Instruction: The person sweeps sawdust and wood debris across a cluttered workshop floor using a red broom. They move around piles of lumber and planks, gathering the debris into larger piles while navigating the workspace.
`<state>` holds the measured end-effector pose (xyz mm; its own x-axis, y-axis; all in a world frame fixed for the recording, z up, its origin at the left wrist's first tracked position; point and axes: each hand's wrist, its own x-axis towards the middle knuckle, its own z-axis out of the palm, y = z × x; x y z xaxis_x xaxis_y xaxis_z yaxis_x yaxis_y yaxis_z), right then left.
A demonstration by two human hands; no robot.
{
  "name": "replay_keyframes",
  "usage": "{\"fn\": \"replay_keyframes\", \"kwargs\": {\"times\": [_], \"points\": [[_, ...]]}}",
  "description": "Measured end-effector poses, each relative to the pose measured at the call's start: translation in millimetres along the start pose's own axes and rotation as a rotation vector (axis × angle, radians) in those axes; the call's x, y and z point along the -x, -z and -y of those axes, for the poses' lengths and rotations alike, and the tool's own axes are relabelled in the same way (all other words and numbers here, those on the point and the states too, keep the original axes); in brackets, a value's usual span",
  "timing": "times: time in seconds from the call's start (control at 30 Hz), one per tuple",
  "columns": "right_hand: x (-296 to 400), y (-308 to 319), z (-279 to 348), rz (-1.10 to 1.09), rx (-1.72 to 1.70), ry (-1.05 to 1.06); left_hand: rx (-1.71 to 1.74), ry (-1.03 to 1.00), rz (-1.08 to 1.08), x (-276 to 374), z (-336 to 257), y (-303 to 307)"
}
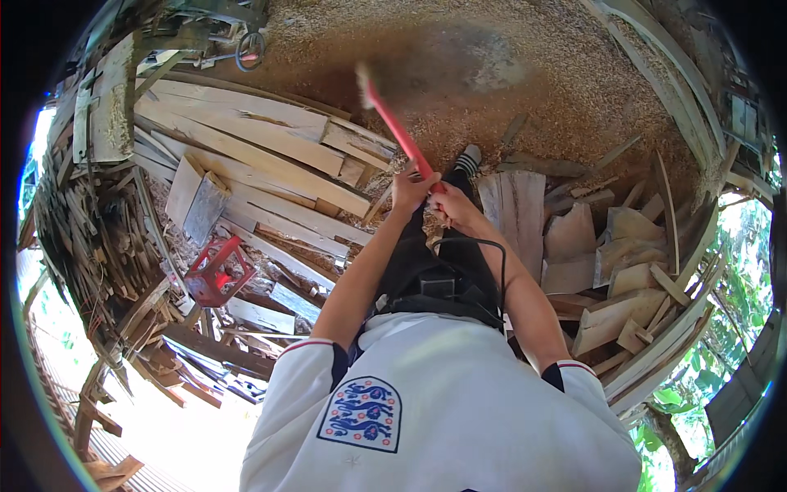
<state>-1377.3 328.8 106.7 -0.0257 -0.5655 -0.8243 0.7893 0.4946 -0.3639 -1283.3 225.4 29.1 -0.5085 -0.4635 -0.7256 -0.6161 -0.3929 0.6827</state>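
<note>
Both of my hands grip a long red-handled tool, apparently a broom (401, 134). Its pale, frayed-looking far end is blurred and points away from me, over the sawdust-covered floor (529, 37). My left hand (411, 189) closes around the handle near its close end. Just beside it, slightly lower and to the right, my right hand (452, 206) also holds the handle. A foot in a striped sock (468, 161) shows just beyond the hands. My other foot cannot be made out.
Sawn boards (258, 135) lie stacked at left, near a red metal frame (220, 270). Wood offcuts (621, 258) are heaped at right. A handwheel (250, 51) stands at upper left, and long timbers (670, 67) curve along the upper right.
</note>
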Motion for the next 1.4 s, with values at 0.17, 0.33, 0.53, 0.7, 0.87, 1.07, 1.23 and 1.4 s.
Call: {"fn": "replay_keyframes", "kwargs": {"times": [0.17, 0.33, 0.53, 0.7, 0.87, 1.07, 1.23, 1.4], "points": [[24.9, -5.6, 5.2, 0.082, -0.136, -0.009, 0.1, -0.194, -0.179, 41.0, -24.3, -7.0], [32.9, 25.4, -38.2, -0.036, -0.177, -0.006, 0.043, -0.174, 0.073, 48.7, -0.9, -23.8], [51.7, 92.7, -89.9, -0.358, -0.061, 0.0, -0.111, -0.02, 0.581, 5.9, 69.7, -100.2], [85.9, 92.8, -90.0, -0.668, 0.229, 0.251, -0.533, -0.455, 0.525, 17.8, 49.1, -149.7], [109.8, 95.3, -75.4, -0.593, 0.739, 0.54, -0.044, -0.067, 0.778, 47.1, -31.6, -92.2], [170.0, -20.3, 69.8, -0.32, 1.184, 0.511, 0.418, -0.043, 0.547, 45.5, -39.8, -12.4], [152.7, -74.5, 139.0, -0.012, 1.357, 0.549, 0.635, -0.195, 0.344, 82.2, -103.6, 51.8], [97.4, -124.9, 186.2, 0.227, 1.458, 0.674, 0.894, -0.384, 0.022, 62.6, -135.4, 86.8]]}}
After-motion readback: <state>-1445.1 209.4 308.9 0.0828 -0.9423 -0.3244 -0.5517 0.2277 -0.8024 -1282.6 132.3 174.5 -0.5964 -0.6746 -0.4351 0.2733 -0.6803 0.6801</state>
